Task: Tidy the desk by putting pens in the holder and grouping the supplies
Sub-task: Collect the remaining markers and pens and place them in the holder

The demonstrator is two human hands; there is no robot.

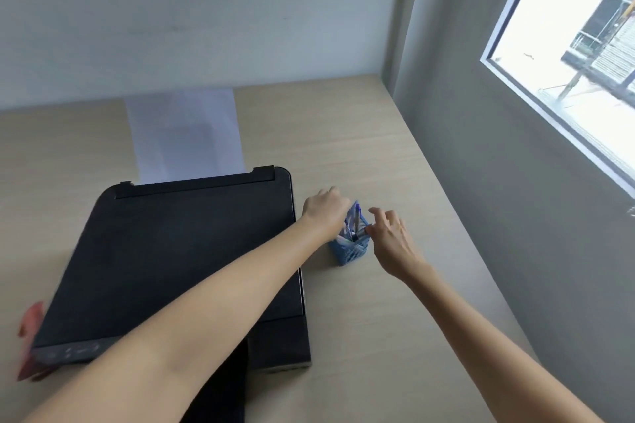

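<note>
Head view. A blue mesh pen holder (350, 247) stands upright on the light wood tabletop (360, 154), toward the right edge and just beside the right side of a black printer (178, 251). Several pens (353, 218) with blue caps stand in the holder, leaning toward its far-left side.

The left hand (326, 209) reaches across the printer's right edge and is closed around the upper ends of the pens; its fingers are curled together on the far side, so their exact grip on individual pens cannot be told. The right hand (395, 244) is at the holder's right rim. Its thumb and forefinger pinch a dark marker-like pen (361, 234) whose lower end is inside the holder; the remaining fingers (391, 216) are loosely spread above.

White paper (187, 137) rises from the printer's rear feed, toward the far edge of the tabletop. A blurred red object (31, 343) lies partly hidden at the printer's near-left corner. A window (567, 51) is set in the wall to the right.
</note>
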